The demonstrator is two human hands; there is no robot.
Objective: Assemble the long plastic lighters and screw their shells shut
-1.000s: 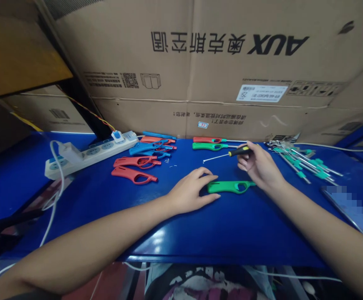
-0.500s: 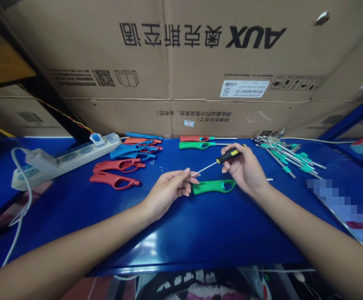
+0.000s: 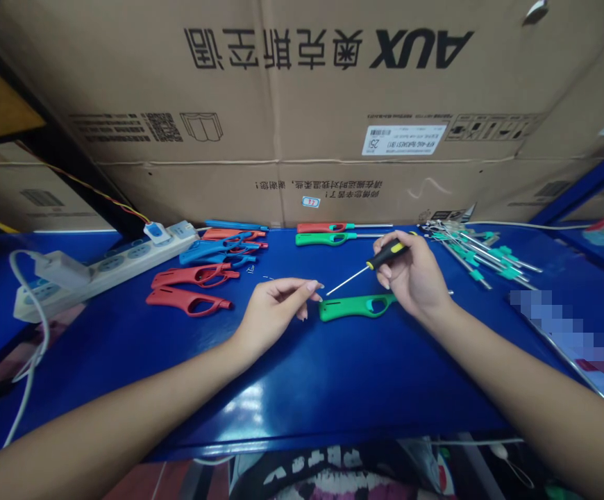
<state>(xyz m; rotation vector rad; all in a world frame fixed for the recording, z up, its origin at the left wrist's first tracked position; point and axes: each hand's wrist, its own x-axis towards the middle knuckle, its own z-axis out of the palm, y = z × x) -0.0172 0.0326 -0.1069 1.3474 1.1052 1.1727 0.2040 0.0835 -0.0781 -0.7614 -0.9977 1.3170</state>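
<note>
My right hand (image 3: 416,274) is closed around the black and yellow handle of a screwdriver (image 3: 385,256). Its thin shaft slants down to the left, and the tip ends close to my left fingertips, above the rear end of a green lighter (image 3: 351,307). That long-necked lighter lies flat on the blue table, its metal tube partly hidden by my right hand. With thumb and forefinger pinched together, my left hand (image 3: 275,309) is just left of the lighter. Whatever sits in that pinch is too small to make out.
Red lighter shells (image 3: 190,301) and blue ones (image 3: 219,250) lie at left beside a white power strip (image 3: 109,267). Two assembled lighters (image 3: 328,239) lie at the back. Metal tubes with green parts (image 3: 482,253) are heaped at right. A cardboard box (image 3: 302,104) stands behind.
My left hand has drawn slightly left, its fingers curled closer together. The screwdriver in my right hand has moved a little right, so its tip now shows apart from the left fingers.
</note>
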